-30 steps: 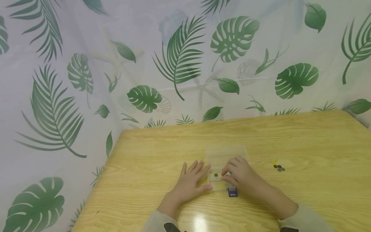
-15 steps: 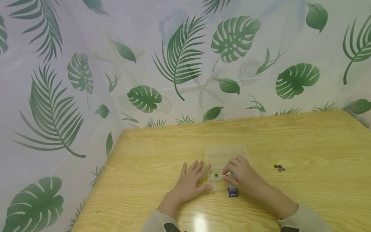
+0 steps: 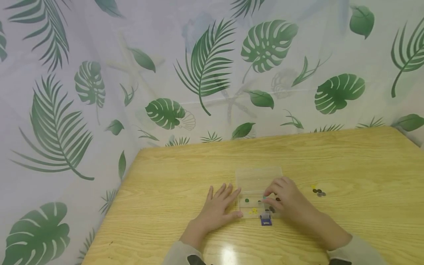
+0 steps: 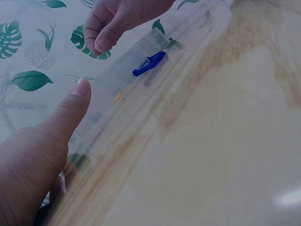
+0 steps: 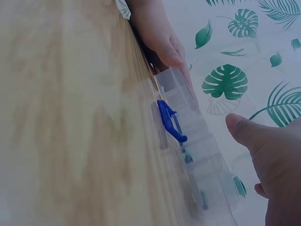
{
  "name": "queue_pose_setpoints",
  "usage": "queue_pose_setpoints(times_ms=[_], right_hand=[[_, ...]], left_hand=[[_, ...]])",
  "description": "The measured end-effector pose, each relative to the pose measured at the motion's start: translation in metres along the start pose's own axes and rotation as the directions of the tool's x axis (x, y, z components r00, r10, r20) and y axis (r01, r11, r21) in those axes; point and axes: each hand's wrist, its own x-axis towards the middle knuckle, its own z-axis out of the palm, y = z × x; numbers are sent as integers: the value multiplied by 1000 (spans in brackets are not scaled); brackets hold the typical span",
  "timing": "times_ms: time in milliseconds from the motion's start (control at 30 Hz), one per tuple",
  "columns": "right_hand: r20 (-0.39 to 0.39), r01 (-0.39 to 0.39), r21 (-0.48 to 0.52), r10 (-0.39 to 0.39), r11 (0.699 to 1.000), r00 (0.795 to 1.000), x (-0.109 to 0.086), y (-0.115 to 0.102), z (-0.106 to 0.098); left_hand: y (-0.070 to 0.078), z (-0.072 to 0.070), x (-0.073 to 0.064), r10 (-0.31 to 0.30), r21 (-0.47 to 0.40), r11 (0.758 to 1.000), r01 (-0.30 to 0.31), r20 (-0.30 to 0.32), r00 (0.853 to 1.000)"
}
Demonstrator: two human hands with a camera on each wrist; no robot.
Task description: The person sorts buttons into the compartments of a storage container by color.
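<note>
A clear plastic compartment box (image 3: 250, 205) lies on the table with its transparent lid (image 3: 258, 178) folded back and its blue latch (image 3: 266, 220) toward the person. My left hand (image 3: 216, 209) lies with fingers spread along the box's left side, fingertips and thumb at its edge. My right hand (image 3: 286, 198) hovers over the right part, thumb and index finger bent toward each other with no piece visible between them. Below are small pieces in compartments: green (image 3: 246, 200), teal (image 3: 264, 197), several yellow (image 3: 254, 210) and several dark ones (image 3: 272, 209). The left wrist view shows the right hand (image 4: 124, 23) above the box.
To the right of the box, a small group of dark round pieces (image 3: 319, 191) lies on the wooden table (image 3: 364, 176) with a yellow piece (image 3: 313, 186) beside it. A leaf-printed curtain (image 3: 212, 66) hangs behind the table and along its left.
My right hand has moved right, away from the middle of the box, uncovering dark pieces. More yellow pieces show in the front compartment than a second ago. My left hand stays put.
</note>
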Motion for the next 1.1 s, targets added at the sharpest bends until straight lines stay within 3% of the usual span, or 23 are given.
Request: queue_pose_setpoints(times_ms=[267, 500, 667, 833, 967, 1100], right_hand=[[-7, -63, -44, 63, 997, 998, -13, 9, -11], [-91, -16, -67, 10, 998, 996, -26, 24, -16], [-89, -39, -109, 30, 993, 996, -31, 28, -25], [-58, -108, -138, 101, 984, 993, -39, 31, -36], [-12, -205, -135, 205, 969, 979, -50, 35, -45], [9, -256, -136, 259, 957, 966, -60, 40, -52]], left_hand=[[-3, 3, 0, 14, 8, 1000, -14, -11, 1000], [-6, 7, 0, 15, 11, 1000, -15, -17, 1000], [-7, 9, 0, 17, 11, 1000, -17, -17, 1000], [-6, 9, -1, 14, 9, 1000, -14, -14, 1000], [-6, 9, -1, 21, 17, 1000, -21, -19, 1000], [-6, 10, -1, 26, 17, 1000, -25, -26, 999]])
